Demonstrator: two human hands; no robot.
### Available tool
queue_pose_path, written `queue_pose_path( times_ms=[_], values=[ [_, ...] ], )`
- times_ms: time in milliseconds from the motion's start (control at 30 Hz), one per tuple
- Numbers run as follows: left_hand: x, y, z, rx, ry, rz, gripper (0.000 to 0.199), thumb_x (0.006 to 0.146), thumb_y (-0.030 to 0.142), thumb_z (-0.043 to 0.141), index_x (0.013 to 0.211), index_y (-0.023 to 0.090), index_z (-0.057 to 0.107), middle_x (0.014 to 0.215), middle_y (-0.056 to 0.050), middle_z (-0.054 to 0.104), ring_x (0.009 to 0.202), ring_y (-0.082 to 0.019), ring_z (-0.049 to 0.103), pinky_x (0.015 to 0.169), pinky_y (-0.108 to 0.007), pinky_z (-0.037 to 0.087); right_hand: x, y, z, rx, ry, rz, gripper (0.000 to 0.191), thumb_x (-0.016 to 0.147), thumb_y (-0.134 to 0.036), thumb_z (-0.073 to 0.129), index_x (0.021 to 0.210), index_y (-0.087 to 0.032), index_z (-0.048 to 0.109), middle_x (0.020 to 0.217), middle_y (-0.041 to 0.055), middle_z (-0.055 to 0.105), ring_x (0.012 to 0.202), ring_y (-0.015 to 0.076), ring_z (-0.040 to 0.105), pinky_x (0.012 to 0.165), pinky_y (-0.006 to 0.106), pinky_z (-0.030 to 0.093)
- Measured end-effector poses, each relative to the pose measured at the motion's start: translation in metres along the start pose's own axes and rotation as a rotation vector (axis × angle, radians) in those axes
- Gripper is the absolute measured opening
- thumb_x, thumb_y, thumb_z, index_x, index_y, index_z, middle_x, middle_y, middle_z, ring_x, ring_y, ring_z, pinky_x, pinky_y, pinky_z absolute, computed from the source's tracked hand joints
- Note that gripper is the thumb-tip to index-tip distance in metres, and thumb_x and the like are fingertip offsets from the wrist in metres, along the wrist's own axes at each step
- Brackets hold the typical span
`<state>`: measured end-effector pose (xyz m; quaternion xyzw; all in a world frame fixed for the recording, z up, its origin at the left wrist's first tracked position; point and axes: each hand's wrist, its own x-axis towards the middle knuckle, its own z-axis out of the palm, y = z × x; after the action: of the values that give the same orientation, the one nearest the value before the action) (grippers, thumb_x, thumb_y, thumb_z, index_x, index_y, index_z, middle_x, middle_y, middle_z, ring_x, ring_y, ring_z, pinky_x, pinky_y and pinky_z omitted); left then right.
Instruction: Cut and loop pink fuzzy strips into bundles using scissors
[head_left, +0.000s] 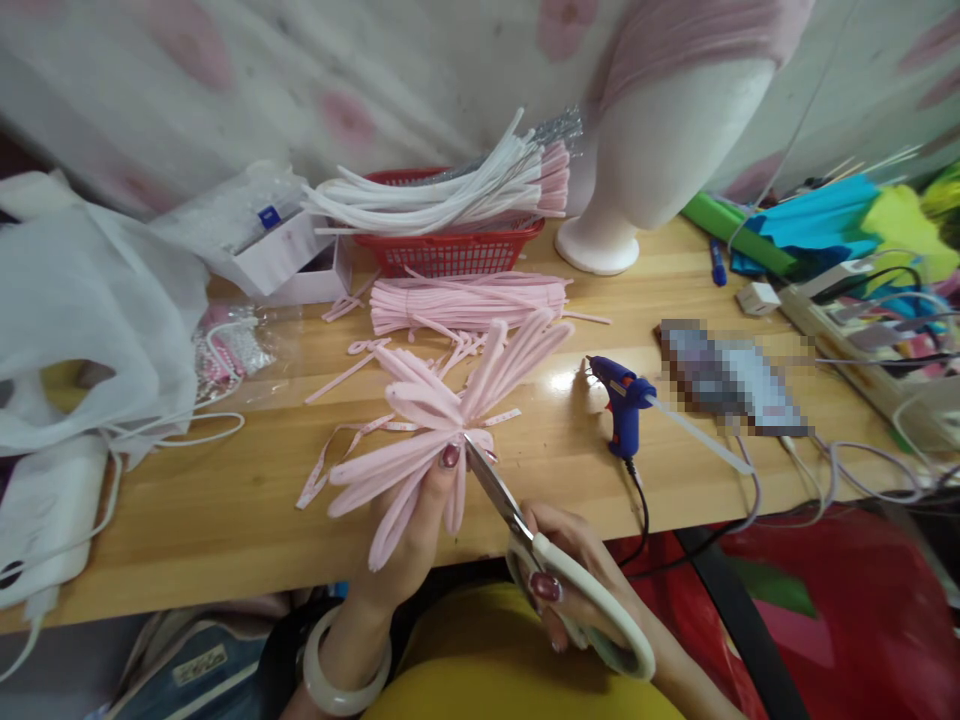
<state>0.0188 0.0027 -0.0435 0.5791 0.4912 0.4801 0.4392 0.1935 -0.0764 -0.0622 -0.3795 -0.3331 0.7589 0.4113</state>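
Observation:
Pink looped pipe cleaners fan out like petals over the table. My left hand pinches them near their centre, thumb on top. My right hand is wrapped round white-handled scissors. The scissor tips touch the pink loops at the centre, close beside my left thumb; whether anything lies between the blades is too small to tell. Behind the loops lies a bundle of straight pink pipe cleaners. Loose pink pieces and a measuring tape lie beneath and around the loops.
A blue glue gun with its cable lies to the right, beside a blurred-out object. Further back stand a red basket of white and pink stems and a white foam head. White bags and a power strip flank the table.

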Motion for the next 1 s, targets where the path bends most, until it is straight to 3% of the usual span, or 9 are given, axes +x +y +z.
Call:
queue_pose_path(
  times_ms=[333,500,667,833,1000],
  values=[
    [-0.001,-0.013,0.000,-0.023,0.035,-0.024,0.036,0.092,0.054,0.066,0.109,0.026,0.078,0.100,-0.005,0.082,0.114,-0.029,0.073,0.107,-0.042,0.055,0.000,0.002,0.002,0.100,-0.064,0.016,0.053,0.079,-0.063,0.080,0.083,-0.023,0.045,0.061,-0.0067,0.058,0.033,0.0028,0.046,0.031,0.012,0.038],
    [-0.005,-0.024,0.002,-0.064,0.041,-0.105,0.043,0.092,0.060,0.061,0.110,0.024,0.077,0.101,-0.008,0.082,0.116,-0.032,0.072,0.108,-0.048,0.055,0.001,0.006,0.001,0.130,-0.083,0.024,0.054,0.079,-0.063,0.079,0.087,-0.023,0.044,0.062,-0.0062,0.059,0.032,0.0032,0.047,0.029,0.010,0.035],
    [-0.006,-0.019,0.004,-0.075,0.039,-0.131,0.040,0.096,0.056,0.058,0.106,0.023,0.077,0.103,-0.008,0.081,0.113,-0.030,0.073,0.105,-0.045,0.056,0.001,0.007,0.000,0.092,-0.062,0.005,0.054,0.080,-0.066,0.077,0.089,-0.023,0.046,0.063,-0.0070,0.056,0.035,0.0032,0.045,0.032,0.012,0.035],
    [0.000,0.002,0.005,0.163,0.065,0.038,0.037,0.099,0.046,0.054,0.091,0.020,0.079,0.092,-0.007,0.080,0.094,-0.026,0.074,0.097,-0.040,0.056,-0.001,-0.005,0.003,-0.287,0.129,-0.026,0.041,0.081,-0.044,0.081,0.083,-0.023,0.046,0.068,-0.0076,0.048,0.053,0.0071,0.042,0.048,0.018,0.039],
    [0.000,0.006,0.009,0.355,0.086,0.283,0.029,0.102,0.031,0.050,0.092,0.019,0.075,0.081,-0.005,0.079,0.078,-0.022,0.074,0.079,-0.033,0.060,-0.003,-0.011,0.004,-0.640,0.238,-0.063,0.033,0.080,-0.041,0.072,0.080,-0.023,0.045,0.071,-0.0053,0.045,0.063,0.0128,0.038,0.056,0.025,0.031]
  ],
)
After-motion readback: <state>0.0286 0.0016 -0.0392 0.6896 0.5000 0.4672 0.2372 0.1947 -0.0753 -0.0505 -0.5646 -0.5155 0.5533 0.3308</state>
